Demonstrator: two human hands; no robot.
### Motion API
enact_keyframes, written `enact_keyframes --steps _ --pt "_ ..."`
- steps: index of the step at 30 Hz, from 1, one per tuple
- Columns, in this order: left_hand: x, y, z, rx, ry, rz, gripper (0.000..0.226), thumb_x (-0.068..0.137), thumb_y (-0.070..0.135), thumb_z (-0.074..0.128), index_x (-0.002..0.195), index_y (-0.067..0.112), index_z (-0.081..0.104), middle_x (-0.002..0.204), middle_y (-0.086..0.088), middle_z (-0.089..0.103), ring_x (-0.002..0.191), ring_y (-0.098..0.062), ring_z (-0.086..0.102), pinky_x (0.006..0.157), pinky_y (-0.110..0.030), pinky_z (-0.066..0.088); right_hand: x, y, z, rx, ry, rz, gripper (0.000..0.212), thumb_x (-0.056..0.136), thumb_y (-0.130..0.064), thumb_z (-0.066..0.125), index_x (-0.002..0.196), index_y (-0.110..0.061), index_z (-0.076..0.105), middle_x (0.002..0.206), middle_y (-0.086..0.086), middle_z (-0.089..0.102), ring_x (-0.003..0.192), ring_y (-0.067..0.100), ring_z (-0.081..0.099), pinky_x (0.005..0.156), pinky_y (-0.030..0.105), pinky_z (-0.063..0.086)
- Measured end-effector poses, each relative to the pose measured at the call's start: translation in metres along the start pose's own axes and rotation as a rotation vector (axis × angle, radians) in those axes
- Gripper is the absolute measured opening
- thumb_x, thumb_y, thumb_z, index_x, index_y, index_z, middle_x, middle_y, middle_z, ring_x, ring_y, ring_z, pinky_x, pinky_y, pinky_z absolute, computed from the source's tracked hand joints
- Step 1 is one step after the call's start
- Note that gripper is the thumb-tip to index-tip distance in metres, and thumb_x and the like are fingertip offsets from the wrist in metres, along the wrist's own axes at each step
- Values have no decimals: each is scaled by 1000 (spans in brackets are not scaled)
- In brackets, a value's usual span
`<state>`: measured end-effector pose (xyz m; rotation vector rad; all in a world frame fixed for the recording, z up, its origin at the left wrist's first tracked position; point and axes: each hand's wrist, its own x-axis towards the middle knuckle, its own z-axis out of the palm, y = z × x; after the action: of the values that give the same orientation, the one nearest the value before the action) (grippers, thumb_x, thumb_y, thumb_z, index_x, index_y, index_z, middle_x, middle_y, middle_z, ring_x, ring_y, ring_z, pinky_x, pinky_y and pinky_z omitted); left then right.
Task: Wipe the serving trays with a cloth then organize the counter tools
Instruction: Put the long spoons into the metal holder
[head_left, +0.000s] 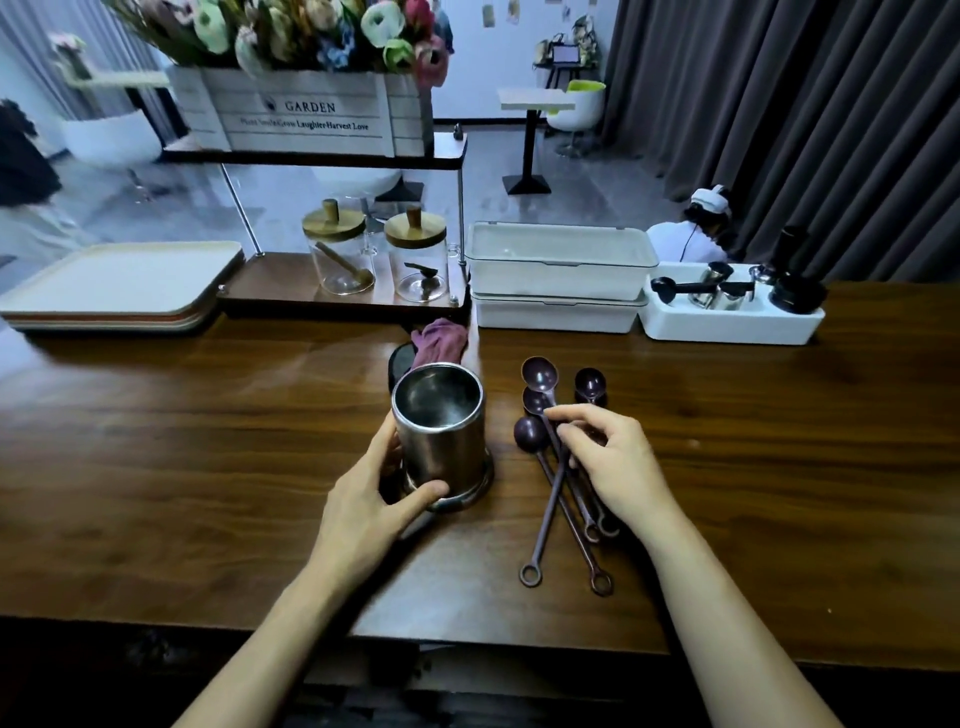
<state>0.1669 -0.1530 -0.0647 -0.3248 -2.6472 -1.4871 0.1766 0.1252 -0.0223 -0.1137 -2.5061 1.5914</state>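
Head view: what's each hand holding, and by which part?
Left hand grips the metal cup round its lower wall. Right hand pinches the spoons by their handles, near the bowls.

Upright steel canister (439, 436), dark long-handled spoons (530, 432) beside it (handles crossed)

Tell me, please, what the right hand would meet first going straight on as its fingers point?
Probably the dark spoons' bowls just beyond the right hand, then the metal cup.
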Motion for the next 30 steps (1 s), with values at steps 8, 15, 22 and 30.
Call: enact_keyframes --steps 8,15,22,30 --pt "2 -6 -1 25 7 0 95 77 44 85 153 54 30 127 24 67 119 10 58 95 -12 45 -5 -12 17 266 -19 61 24 98 -7 61 117 -18 71 82 9 72 59 12 57 57 26 49" --pt "2 -8 -2 19 -9 10 96 78 44 84 154 55 27 130 23 66 123 7 58 98 -19 46 -3 -21 24 347 -9 70 26 97 -7 62 118 -20 68 96 6 77 65 13 59 58 31 47" --pt "3 -9 -2 -13 -16 8 94 79 40 86 152 59 29 130 30 63 123 14 55 100 -16 44 7 -39 21 416 -10 97 25 95 -9 64 119 -14 69 96 4 78 70 14 63 58 24 48" --pt "2 -8 -4 5 -20 4 96 79 43 85 150 64 25 132 30 62 124 13 53 102 -21 46 28 -75 17 501 -83 -33 42 98 3 54 131 -21 65 115 3 74 65 15 57 54 22 48"
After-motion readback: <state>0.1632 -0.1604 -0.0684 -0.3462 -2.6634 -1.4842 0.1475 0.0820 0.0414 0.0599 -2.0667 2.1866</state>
